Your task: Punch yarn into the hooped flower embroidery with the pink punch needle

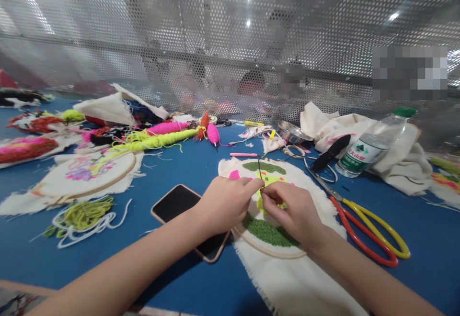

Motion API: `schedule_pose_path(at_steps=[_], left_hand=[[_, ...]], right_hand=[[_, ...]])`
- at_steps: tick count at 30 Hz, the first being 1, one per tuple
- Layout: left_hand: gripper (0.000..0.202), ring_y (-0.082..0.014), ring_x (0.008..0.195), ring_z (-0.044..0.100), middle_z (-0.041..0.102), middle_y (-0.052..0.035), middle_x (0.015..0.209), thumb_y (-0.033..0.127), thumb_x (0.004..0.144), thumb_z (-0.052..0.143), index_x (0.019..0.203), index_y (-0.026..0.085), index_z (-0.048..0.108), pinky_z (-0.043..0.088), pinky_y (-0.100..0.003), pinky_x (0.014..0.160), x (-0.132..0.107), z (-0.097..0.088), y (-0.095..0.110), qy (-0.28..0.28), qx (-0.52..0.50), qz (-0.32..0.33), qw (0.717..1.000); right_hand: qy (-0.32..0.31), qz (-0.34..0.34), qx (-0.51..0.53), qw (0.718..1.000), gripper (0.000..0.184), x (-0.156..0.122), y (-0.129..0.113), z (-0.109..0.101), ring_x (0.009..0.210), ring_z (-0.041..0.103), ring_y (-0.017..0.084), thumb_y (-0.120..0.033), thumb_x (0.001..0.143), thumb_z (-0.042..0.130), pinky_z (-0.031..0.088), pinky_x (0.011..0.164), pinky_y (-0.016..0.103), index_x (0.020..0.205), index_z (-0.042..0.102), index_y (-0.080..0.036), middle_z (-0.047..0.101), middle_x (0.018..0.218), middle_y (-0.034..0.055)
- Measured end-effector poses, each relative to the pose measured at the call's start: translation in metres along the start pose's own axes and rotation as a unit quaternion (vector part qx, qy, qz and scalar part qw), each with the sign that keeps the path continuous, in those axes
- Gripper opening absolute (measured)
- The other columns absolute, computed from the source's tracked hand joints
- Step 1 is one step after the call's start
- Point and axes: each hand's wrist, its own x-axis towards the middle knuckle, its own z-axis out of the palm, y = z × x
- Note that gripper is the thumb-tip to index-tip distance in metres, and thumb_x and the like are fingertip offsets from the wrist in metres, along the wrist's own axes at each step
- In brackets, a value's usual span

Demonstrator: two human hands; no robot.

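My left hand [228, 203] and my right hand [296, 210] meet fingertip to fingertip over an embroidery hoop [285, 253]. Both are closed in a pinch on black yarn [259, 166], which rises from the fingers and runs back to the right. Whether a needle is between the fingertips is hidden. White cloth [319, 186] stretched in the hoop bears dark green stitching [268, 230], yellow stitching [273, 179] and pink patches; my hands cover part of it. Under my left forearm lies a phone [176, 202] with a dark screen.
Scissors [366, 225] with red and yellow handles lie right of the hoop, near a tilted water bottle [373, 146] and black yarn bundle [331, 153]. Leftward are another hoop [125, 174], green yarn [88, 213] and bright yarn skeins [161, 139]. A perforated metal panel [223, 33] stands behind.
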Motion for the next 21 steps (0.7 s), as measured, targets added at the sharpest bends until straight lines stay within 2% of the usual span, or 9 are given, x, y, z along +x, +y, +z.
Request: schedule_pose_path(at_steps=[3, 7, 11, 21], left_hand=[[0.033, -0.0199, 0.071, 0.065, 0.070, -0.0030, 0.088, 0.013, 0.082, 0.039, 0.111, 0.021, 0.052, 0.038, -0.025, 0.050, 0.0003, 0.0013, -0.0008, 0.006, 0.004, -0.001, 1.000], [0.032, -0.0202, 0.069, 0.065, 0.070, -0.0024, 0.084, 0.014, 0.083, 0.038, 0.111, 0.020, 0.052, 0.037, -0.025, 0.049, 0.0006, 0.0027, -0.0014, 0.014, -0.002, -0.004, 1.000], [0.030, -0.0201, 0.070, 0.065, 0.070, -0.0034, 0.085, 0.015, 0.083, 0.038, 0.109, 0.019, 0.051, 0.037, -0.025, 0.050, 0.0002, 0.0005, -0.0004, 0.005, -0.003, -0.012, 1.000], [0.027, -0.0193, 0.068, 0.065, 0.070, -0.0031, 0.077, 0.017, 0.085, 0.038, 0.109, 0.020, 0.049, 0.037, -0.023, 0.049, 0.0007, 0.0068, -0.0007, 0.019, 0.001, -0.011, 1.000]], right_hand=[[0.008, 0.001, 0.005, 1.000, 0.013, 0.0001, -0.0003, -0.0013, 0.057, 0.053, 0.011, -0.018, 0.087, 0.047, 0.037, 0.058, 0.023, 0.078, 0.058, -0.018, 0.060, 0.063, -0.0003], [0.035, 0.042, -0.007, 0.998, 0.013, 0.0014, 0.0002, -0.0032, 0.055, 0.051, 0.011, -0.020, 0.087, 0.047, 0.036, 0.055, 0.022, 0.083, 0.059, -0.017, 0.058, 0.062, -0.0009], [0.031, 0.068, -0.012, 0.997, 0.013, 0.0024, 0.0014, -0.0028, 0.054, 0.051, 0.011, -0.022, 0.087, 0.047, 0.036, 0.053, 0.022, 0.083, 0.059, -0.019, 0.057, 0.061, -0.0017], [0.013, 0.039, -0.009, 0.999, 0.016, -0.0009, -0.0037, 0.0016, 0.054, 0.052, 0.011, -0.019, 0.085, 0.049, 0.037, 0.055, 0.022, 0.071, 0.056, -0.019, 0.058, 0.059, -0.0015]])
